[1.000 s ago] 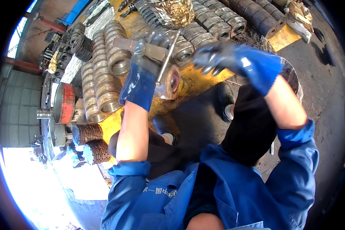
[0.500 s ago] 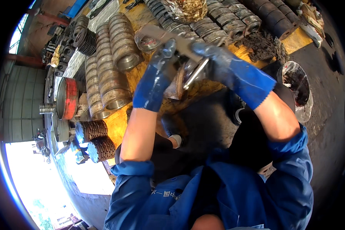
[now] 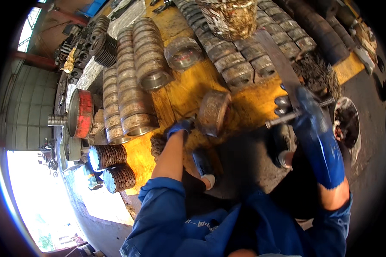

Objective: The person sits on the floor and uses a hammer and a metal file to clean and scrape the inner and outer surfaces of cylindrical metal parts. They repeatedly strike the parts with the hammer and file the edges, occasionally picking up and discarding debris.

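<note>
The right hand (image 3: 306, 105) is closed around the near end of a flat bar (image 3: 279, 62), held up at the right. The bar's long axis runs away from the person and leans left, its free end reaching the bucket (image 3: 227, 19) in this view. A rod (image 3: 283, 120) crosses at the grip, slanting from lower left to upper right. The left hand (image 3: 180, 127) is low at the near side of a ring (image 3: 212, 112); its fingers are mostly hidden, so I cannot tell how far open it is or whether it grips anything. The ring is on its side near the edge of the yellow surface (image 3: 193, 83), its end face turned right.

Bare yellow surface lies between the ring and the long row (image 3: 148, 51) at left; dark floor (image 3: 240, 147) begins past the near edge. Rubbish (image 3: 315, 70) sits just beside the bar on the right.

Half a second ago both hands were together at the bar, partly covering the ring; now only the right has it, the left is down, and the ring shows clear.
</note>
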A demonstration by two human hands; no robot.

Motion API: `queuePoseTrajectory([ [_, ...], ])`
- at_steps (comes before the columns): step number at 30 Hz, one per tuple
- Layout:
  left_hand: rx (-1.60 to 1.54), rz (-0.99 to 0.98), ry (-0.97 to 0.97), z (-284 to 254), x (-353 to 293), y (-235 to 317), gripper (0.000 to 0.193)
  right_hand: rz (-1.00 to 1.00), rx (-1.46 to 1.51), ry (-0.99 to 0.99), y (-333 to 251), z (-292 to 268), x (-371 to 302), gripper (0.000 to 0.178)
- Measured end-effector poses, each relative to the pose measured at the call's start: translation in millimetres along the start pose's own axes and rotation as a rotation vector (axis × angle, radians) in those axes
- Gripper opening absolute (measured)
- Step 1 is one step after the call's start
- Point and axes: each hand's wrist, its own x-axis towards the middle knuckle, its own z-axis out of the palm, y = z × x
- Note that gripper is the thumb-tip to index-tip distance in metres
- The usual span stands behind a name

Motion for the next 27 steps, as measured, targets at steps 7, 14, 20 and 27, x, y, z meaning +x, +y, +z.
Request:
queuePoseTrajectory([
  [7, 0.847, 0.035, -0.047, 12.3, 22.9, 26.8, 0.033, 0.103, -0.748, 0.098, -15.3, 23.8, -40.7, 0.067],
  [14, 0.811, -0.035, -0.097, 20.6, 49.3, 29.3, 0.032, 0.132, -0.417, 0.297, -7.1, 44.1, -17.3, 0.050],
  [20, 0.504, -0.125, -0.177, 17.6, 53.4, 19.6, 0.031, 0.121, -0.229, 0.415, 1.0, 50.4, -0.7, 0.040],
  [27, 0.529, 0.154, -0.020, -4.5, 27.0, 31.5, 0.024, 0.053, -0.336, 0.216, -4.2, 42.1, -6.8, 0.042],
])
